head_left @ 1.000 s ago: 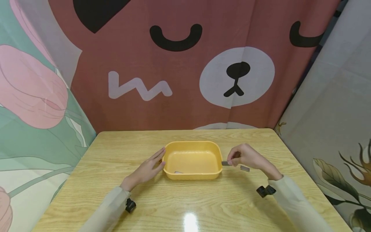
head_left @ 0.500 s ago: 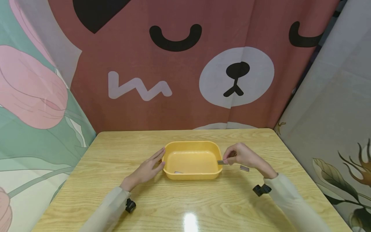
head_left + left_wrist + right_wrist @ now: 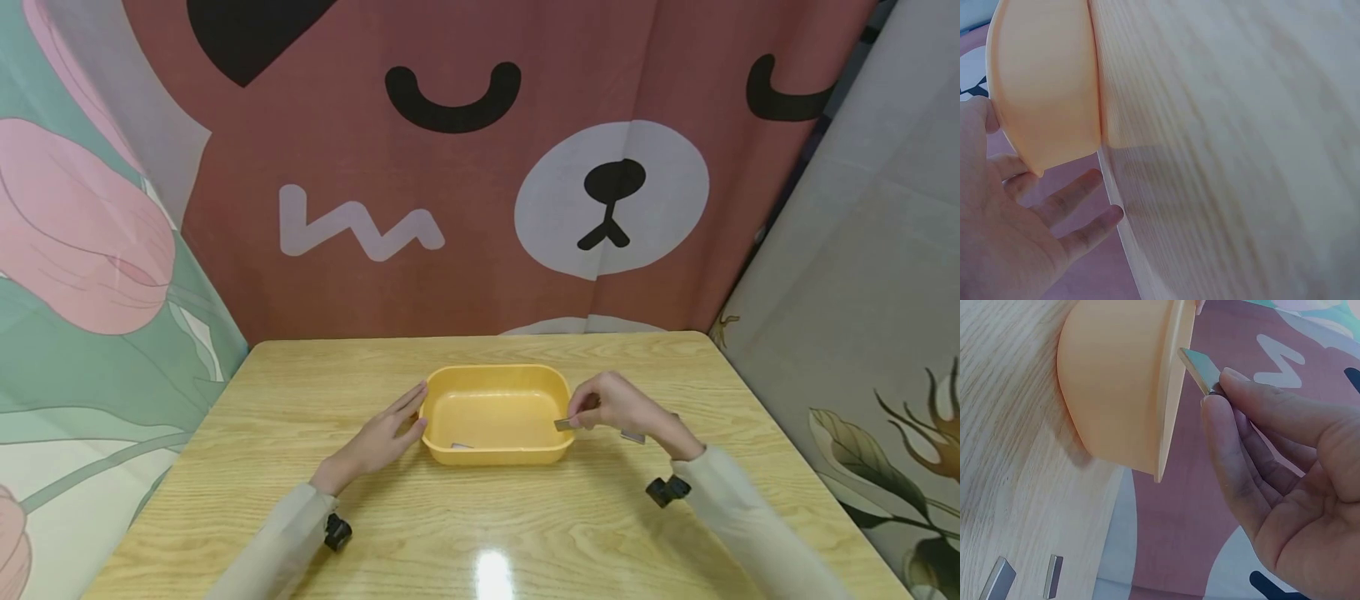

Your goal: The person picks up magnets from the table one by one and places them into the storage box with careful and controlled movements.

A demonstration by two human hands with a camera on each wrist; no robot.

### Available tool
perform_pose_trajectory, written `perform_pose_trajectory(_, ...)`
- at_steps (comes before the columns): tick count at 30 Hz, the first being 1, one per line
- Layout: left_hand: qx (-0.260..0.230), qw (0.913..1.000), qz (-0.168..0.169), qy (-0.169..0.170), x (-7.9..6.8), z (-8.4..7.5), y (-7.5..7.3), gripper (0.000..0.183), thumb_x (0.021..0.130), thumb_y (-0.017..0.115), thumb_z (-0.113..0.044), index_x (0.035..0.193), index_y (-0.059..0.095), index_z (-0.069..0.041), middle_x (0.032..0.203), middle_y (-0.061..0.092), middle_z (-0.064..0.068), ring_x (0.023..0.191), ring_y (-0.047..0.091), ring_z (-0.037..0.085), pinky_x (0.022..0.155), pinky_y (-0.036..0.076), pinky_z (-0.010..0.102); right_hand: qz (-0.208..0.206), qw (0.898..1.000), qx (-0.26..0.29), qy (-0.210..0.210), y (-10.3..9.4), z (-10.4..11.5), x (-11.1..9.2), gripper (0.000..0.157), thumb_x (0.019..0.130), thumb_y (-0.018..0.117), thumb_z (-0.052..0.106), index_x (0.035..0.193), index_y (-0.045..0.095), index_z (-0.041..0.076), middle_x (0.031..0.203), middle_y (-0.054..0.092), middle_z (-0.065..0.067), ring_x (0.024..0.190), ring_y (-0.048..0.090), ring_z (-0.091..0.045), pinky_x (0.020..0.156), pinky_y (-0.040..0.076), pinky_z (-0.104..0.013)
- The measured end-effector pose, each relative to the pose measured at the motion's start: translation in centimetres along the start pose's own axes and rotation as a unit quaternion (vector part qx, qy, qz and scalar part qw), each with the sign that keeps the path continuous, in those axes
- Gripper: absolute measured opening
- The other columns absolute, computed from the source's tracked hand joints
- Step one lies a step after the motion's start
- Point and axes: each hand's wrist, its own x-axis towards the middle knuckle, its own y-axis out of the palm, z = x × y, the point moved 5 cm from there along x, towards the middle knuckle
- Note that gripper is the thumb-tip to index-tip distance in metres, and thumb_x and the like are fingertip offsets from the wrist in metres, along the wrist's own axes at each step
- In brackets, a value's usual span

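Note:
A yellow plastic basin stands on the wooden table. My left hand rests against the basin's left end, its fingers spread and mostly straight; in the left wrist view the left hand touches the rim. My right hand pinches a small flat silver metal bar between thumb and finger, above the basin's right rim. In the right wrist view the metal bar has a smooth, reflective face. Another small bar lies inside the basin near its front left, partly hidden by the front wall.
Two more bars lie on the table right of the basin: a wider bar and a narrow bar. My right wrist partly covers them in the head view. A bear-print curtain hangs behind the table.
My right hand has moved left with the metal bar, from beside the basin to over its right rim. My left hand and the basin have stayed in place.

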Motion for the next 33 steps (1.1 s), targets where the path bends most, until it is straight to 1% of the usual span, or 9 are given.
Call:
perform_pose_trajectory(3,-0.001,1.0,-0.001,0.0,0.1,0.0,0.0,0.062,0.106,0.049,-0.031,0.158,0.022,-0.01,0.164,0.012,-0.004,0.146,0.024,0.026,0.114,0.028,0.05,0.001,1.0,-0.009,-0.004,0.2,0.0,0.2,0.007,0.087,0.074,-0.001,0.084,0.076,0.006,0.077,0.07,-0.002,0.064,0.063,-0.015,0.059,0.054,-0.028)
perform_pose_trajectory(9,-0.002,1.0,0.003,-0.006,0.1,0.1,0.1,0.062,0.106,0.049,-0.032,0.158,0.022,-0.011,0.164,0.012,-0.006,0.146,0.023,0.024,0.115,0.027,0.049,0.002,1.0,-0.02,-0.005,0.6,0.0,0.5,0.007,0.086,0.075,-0.001,0.084,0.076,0.006,0.08,0.071,-0.001,0.067,0.065,-0.015,0.061,0.055,-0.027)
perform_pose_trajectory(18,0.001,0.9999,0.01,-0.013,0.1,0.3,0.2,0.063,0.106,0.047,-0.034,0.159,0.021,-0.013,0.163,0.009,-0.01,0.147,0.02,0.021,0.115,0.027,0.047,0.012,1.0,-0.009,0.006,1.1,-0.2,0.8,0.006,0.087,0.074,0.0,0.086,0.076,0.005,0.081,0.071,-0.003,0.069,0.066,-0.019,0.062,0.056,-0.029)
perform_pose_trajectory(24,0.002,0.9999,0.008,-0.011,0.2,0.4,0.3,0.063,0.106,0.047,-0.034,0.159,0.021,-0.012,0.163,0.009,-0.01,0.147,0.019,0.02,0.115,0.027,0.047,0.011,1.0,-0.027,0.004,1.5,-0.3,1.2,0.008,0.087,0.075,0.001,0.084,0.076,0.008,0.078,0.07,0.001,0.067,0.065,-0.014,0.061,0.056,-0.028)
perform_pose_trajectory(28,0.0,0.9999,0.009,-0.01,0.2,0.4,0.3,0.063,0.106,0.047,-0.034,0.159,0.021,-0.012,0.163,0.009,-0.01,0.147,0.019,0.02,0.115,0.027,0.046,0.014,0.999,-0.034,-0.002,1.7,-0.1,1.5,0.009,0.087,0.074,-0.001,0.083,0.076,0.007,0.077,0.069,0.001,0.066,0.064,-0.012,0.061,0.056,-0.028)
perform_pose_trajectory(33,0.0,0.9999,0.008,-0.01,0.1,0.3,0.2,0.062,0.106,0.047,-0.033,0.159,0.021,-0.012,0.163,0.009,-0.01,0.147,0.019,0.02,0.115,0.027,0.047,0.011,0.999,-0.053,0.003,2.0,0.0,1.9,0.008,0.085,0.075,-0.003,0.082,0.075,0.005,0.077,0.069,0.002,0.067,0.064,-0.011,0.06,0.055,-0.026)
